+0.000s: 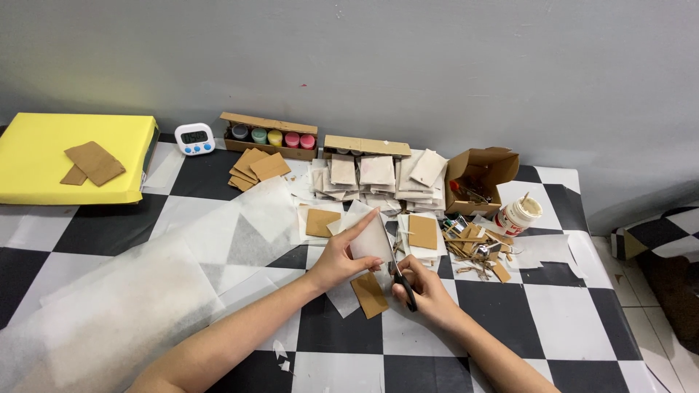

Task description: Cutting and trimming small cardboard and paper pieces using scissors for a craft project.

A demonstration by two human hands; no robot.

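Note:
My left hand (344, 256) pinches a sheet of thin white translucent paper (370, 239) and holds it up off the table. My right hand (421, 285) grips black-handled scissors (403, 282), whose blades point up into the lower right edge of that paper. A small brown cardboard rectangle (370, 294) lies on the checkered tablecloth just below the paper, between my two hands. More cardboard squares (422, 231) and white paper pieces lie right behind.
Stacks of paper-wrapped squares (378, 175), a box of paint jars (271, 137), a white timer (195, 138), an open cardboard box (480, 175), a glue jar (517, 215), and cardboard scraps (477, 251) sit behind. A yellow box (44, 156) stands far left; large tissue sheets (131, 291) cover the left.

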